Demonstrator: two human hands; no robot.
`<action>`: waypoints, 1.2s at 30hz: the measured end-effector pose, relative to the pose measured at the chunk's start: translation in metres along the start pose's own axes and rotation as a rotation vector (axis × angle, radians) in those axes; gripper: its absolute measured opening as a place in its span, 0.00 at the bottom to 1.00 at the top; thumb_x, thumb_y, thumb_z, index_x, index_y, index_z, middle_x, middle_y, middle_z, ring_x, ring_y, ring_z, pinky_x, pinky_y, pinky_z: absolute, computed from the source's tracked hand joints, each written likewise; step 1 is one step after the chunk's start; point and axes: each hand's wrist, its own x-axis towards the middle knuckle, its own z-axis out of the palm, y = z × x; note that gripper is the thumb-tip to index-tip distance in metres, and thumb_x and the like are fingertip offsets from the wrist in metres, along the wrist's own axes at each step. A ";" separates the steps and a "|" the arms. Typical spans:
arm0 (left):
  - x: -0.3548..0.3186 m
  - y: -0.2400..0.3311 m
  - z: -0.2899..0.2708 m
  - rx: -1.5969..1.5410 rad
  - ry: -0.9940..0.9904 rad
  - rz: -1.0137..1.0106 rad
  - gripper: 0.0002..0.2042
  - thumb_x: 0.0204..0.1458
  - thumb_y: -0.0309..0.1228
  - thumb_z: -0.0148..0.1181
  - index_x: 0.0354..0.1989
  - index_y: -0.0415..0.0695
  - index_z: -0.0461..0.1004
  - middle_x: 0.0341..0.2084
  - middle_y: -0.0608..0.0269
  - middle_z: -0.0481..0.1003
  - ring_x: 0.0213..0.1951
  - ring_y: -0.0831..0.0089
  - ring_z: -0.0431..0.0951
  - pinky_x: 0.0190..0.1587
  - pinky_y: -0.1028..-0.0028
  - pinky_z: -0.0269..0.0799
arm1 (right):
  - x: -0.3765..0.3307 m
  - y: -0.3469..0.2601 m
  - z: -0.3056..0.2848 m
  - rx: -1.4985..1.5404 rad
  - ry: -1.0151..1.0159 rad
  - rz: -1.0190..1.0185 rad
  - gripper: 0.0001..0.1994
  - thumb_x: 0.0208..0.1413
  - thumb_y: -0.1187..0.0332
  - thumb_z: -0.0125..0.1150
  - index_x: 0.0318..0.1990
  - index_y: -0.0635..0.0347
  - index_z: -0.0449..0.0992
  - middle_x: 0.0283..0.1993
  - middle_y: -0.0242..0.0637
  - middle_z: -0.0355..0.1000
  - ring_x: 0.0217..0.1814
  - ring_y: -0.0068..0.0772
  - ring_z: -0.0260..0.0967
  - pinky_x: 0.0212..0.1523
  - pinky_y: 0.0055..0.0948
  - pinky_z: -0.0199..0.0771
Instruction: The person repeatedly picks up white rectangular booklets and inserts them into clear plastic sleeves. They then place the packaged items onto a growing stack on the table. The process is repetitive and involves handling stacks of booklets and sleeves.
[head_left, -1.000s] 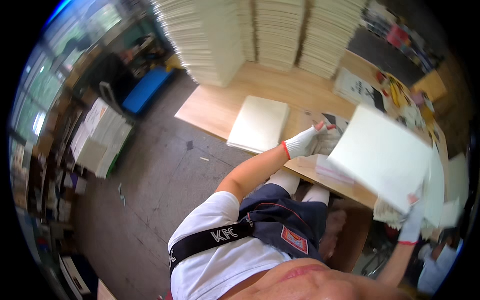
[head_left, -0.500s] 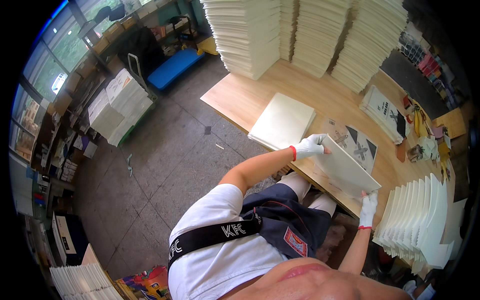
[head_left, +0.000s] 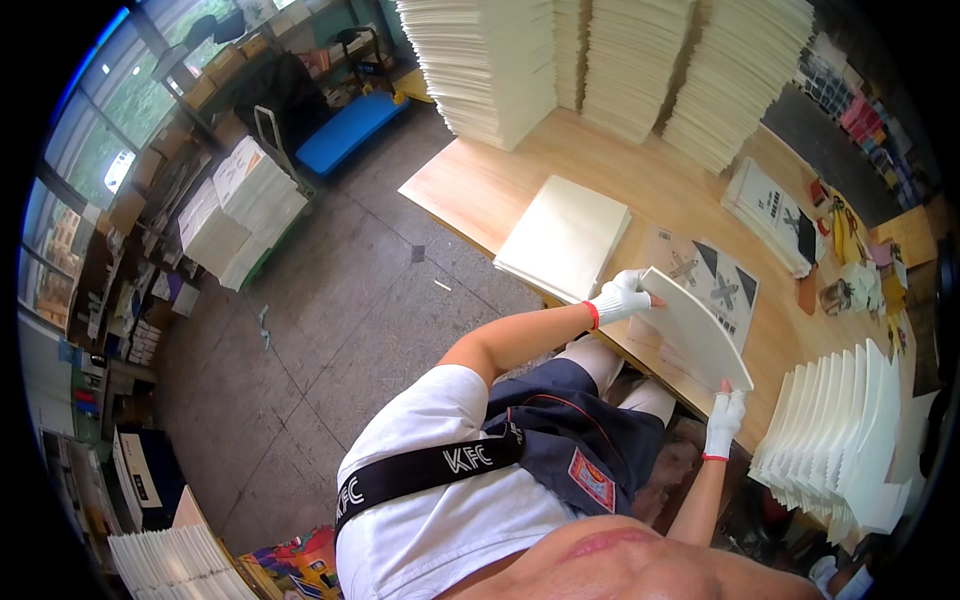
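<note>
We hold a bowed white board (head_left: 698, 328).
Our left hand (head_left: 624, 298) pinches its left end, our right hand (head_left: 727, 412) its right; printed sheet (head_left: 718, 282) lies beyond on the bench (head_left: 672, 190).

Just beyond the fingers of the left hand (head_left: 619, 299), the board (head_left: 697, 322) hides part of a printed sheet (head_left: 722, 291); farther past them, tall white stacks (head_left: 638, 65) are cut off above. Some fingertips seem hidden behind the board.
</note>
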 end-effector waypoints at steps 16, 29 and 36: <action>-0.013 -0.014 0.026 0.508 -0.263 0.220 0.24 0.52 0.49 0.49 0.54 0.48 0.65 0.50 0.49 0.68 0.53 0.55 0.67 0.55 0.65 0.60 | -0.098 0.012 -0.075 1.090 -0.115 0.413 0.20 0.53 0.77 0.50 0.55 0.70 0.62 0.53 0.42 0.66 0.55 0.36 0.64 0.56 0.33 0.62; -0.002 -0.008 0.055 1.312 -0.237 0.326 0.17 0.42 0.34 0.58 0.44 0.53 0.68 0.45 0.62 0.68 0.50 0.59 0.67 0.49 0.61 0.67 | -0.166 0.044 -0.107 1.214 -0.130 0.645 0.30 0.51 0.63 0.52 0.60 0.66 0.55 0.56 0.43 0.63 0.56 0.36 0.64 0.54 0.32 0.66; 0.026 -0.026 0.041 1.224 -0.170 0.264 0.14 0.42 0.30 0.56 0.41 0.52 0.69 0.41 0.61 0.69 0.47 0.59 0.69 0.42 0.61 0.70 | -0.123 0.025 -0.065 1.334 -0.225 0.637 0.29 0.51 0.64 0.54 0.59 0.66 0.56 0.55 0.43 0.64 0.54 0.36 0.65 0.53 0.33 0.68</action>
